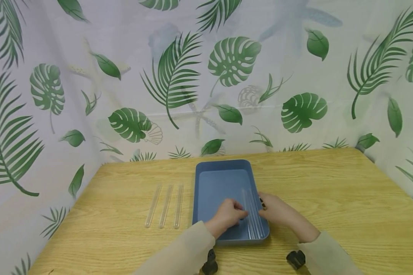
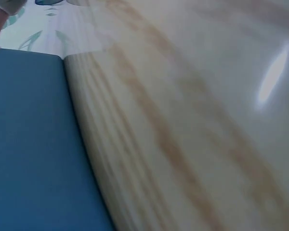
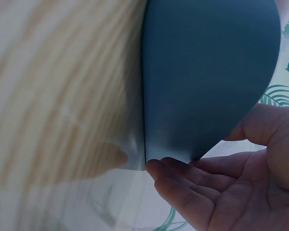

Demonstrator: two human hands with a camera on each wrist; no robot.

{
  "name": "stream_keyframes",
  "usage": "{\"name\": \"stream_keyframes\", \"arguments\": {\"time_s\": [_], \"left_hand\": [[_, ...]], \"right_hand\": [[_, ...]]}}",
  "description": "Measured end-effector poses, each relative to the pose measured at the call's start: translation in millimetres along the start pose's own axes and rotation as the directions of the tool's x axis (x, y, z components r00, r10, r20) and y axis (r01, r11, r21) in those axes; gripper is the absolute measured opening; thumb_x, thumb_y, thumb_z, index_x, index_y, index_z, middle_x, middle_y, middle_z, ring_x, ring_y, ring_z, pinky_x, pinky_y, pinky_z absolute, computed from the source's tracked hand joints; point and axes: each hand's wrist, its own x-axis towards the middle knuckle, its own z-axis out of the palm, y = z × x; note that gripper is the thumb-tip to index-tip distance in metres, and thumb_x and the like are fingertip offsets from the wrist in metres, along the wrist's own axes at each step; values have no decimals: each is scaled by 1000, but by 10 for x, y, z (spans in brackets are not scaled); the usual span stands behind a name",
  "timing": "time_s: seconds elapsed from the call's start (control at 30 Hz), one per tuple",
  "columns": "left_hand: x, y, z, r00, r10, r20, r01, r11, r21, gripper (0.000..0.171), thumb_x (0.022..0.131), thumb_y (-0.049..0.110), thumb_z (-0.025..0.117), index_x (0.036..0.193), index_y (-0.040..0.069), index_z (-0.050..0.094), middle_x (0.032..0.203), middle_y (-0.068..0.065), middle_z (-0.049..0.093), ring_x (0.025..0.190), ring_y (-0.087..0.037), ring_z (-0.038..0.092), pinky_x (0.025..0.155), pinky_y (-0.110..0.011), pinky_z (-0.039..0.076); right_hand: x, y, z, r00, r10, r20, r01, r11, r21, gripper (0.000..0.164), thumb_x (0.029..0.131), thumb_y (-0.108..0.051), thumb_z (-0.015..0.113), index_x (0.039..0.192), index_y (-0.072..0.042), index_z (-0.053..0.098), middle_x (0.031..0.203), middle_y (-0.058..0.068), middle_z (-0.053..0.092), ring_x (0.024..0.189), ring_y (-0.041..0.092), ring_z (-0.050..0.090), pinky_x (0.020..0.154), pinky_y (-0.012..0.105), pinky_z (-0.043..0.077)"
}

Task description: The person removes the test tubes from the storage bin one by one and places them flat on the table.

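Note:
A blue rectangular tray [image 1: 220,179] stands on the table. Several clear test tubes [image 1: 254,217] lie lengthwise along its right inner side. Over the tray, my left hand [image 1: 225,217] has bent fingers, their tips beside the nearest tube; whether they pinch it is hidden. My right hand [image 1: 277,208] is at the tray's right side. In the right wrist view that hand [image 3: 231,183] holds the tray [image 3: 207,72], fingers on the outer wall and thumb near the rim. Three more clear test tubes [image 1: 165,206] lie side by side left of the tray.
The wood-grain table [image 1: 330,191] extends on both sides of the tray. A leaf-patterned cloth [image 1: 192,95] hangs behind the table and at its sides. Black wrist devices [image 1: 296,259] are strapped below both sleeves.

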Motion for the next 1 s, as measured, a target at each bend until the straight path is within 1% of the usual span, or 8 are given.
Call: {"name": "stream_keyframes", "arguments": {"time_s": [0.13, 0.23, 0.4, 0.53, 0.6, 0.73, 0.87, 1.0], "left_hand": [[16, 13, 24, 999, -5, -36, 7, 997, 71, 12, 80, 12, 66, 77, 4, 58, 67, -2, 54, 53, -13, 52, 48, -27, 43], [7, 34, 33, 998, -4, -57, 10, 994, 111, 13, 79, 13, 66, 75, 5, 57, 66, -1, 53, 52, -12, 51, 47, -26, 43], [-13, 66, 40, 998, -12, -69, 22, 990, 142, 15, 79, 12, 67, 68, 5, 58, 61, 0, 53, 50, -11, 49, 44, -24, 40], [-13, 83, 44, 997, -16, -73, 27, 988, 150, 18, 78, 12, 67, 64, 6, 59, 57, 0, 53, 49, -11, 47, 42, -24, 38], [-4, 84, 45, 997, -18, -74, 29, 989, 144, 17, 78, 12, 67, 65, 6, 60, 57, 0, 53, 49, -11, 48, 43, -24, 39], [16, 60, 41, 997, -19, -68, 26, 994, 103, 12, 78, 12, 68, 71, 4, 61, 62, -1, 54, 52, -12, 50, 45, -26, 42], [22, 37, 19, 998, -25, -51, 25, 1000, -1, 10, 78, 9, 67, 80, 1, 61, 69, -3, 54, 56, -13, 55, 50, -27, 47], [19, 26, -7, 999, -34, -36, 30, 995, -98, 10, 78, 5, 65, 82, -3, 60, 71, -4, 54, 60, -13, 56, 53, -27, 49]], "right_hand": [[-3, 3, 3, 1000, -7, 3, 7, 1000, -2, 47, 76, 9, 52, 120, 19, 38, 104, 27, 55, 91, 35, 55, 72, 41, 48], [-5, -7, 0, 1000, -12, 4, 12, 1000, 1, 47, 76, 9, 52, 119, 19, 38, 104, 27, 55, 91, 35, 55, 72, 40, 48], [-1, -10, -4, 1000, -19, 10, 19, 1000, 0, 47, 76, 9, 52, 119, 20, 38, 104, 27, 55, 91, 36, 55, 71, 41, 48], [7, 4, -7, 999, -31, 7, 31, 1000, -3, 47, 75, 9, 51, 119, 19, 39, 103, 26, 56, 90, 35, 56, 71, 40, 48], [5, 3, -14, 999, -35, 3, 35, 999, -6, 46, 75, 9, 51, 119, 19, 39, 103, 26, 56, 90, 35, 56, 71, 40, 48], [10, 9, -18, 999, -40, -2, 40, 999, -10, 46, 75, 9, 52, 118, 19, 40, 101, 25, 57, 89, 34, 56, 71, 40, 48], [11, 15, -10, 999, -42, -14, 41, 999, -15, 45, 74, 10, 53, 117, 18, 41, 100, 24, 57, 88, 34, 56, 72, 40, 48], [9, 21, 2, 1000, -12, -15, 11, 1000, -16, 46, 75, 9, 54, 118, 18, 41, 102, 24, 57, 90, 34, 56, 73, 41, 48]]}}
